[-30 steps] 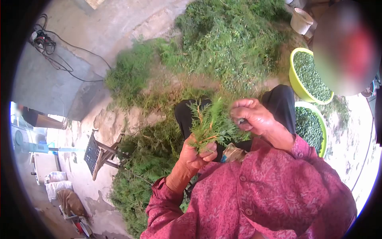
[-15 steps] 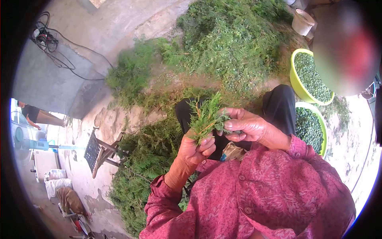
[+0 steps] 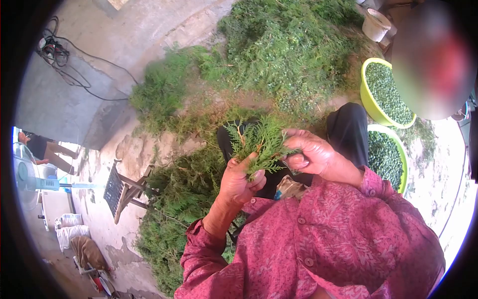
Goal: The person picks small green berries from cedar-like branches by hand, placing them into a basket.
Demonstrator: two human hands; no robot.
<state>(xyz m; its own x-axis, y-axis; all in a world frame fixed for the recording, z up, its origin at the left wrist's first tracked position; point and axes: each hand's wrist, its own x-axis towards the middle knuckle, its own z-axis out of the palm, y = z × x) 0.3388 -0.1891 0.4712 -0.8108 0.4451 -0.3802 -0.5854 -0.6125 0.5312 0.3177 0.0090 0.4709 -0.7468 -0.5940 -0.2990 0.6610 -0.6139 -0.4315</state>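
Observation:
My left hand (image 3: 240, 185) is closed around the stems of a leafy conifer sprig (image 3: 259, 142), with flat green fronds and a few orange-brown twigs, held above my lap. My right hand (image 3: 311, 153) is at the sprig's right edge, thumb and fingers bent together in a pinch. What lies between those fingers is hidden. Under the hands are my dark trouser legs (image 3: 347, 132). Beside my left arm spreads a heap of cut green branches (image 3: 181, 199).
A big pile of branches (image 3: 289, 55) lies ahead. At right stand two yellow-green basins (image 3: 367, 92) of small green pieces, with a pale bucket (image 3: 375, 25) beyond. A blurred shape hides the upper right. At left are a wooden stool (image 3: 122, 192), a fan (image 3: 30, 179) and cables (image 3: 55, 52).
The sprig has spread wider and turned in my left hand, whose thumb now points up along it. My right hand has shifted slightly up. The person at far left has moved.

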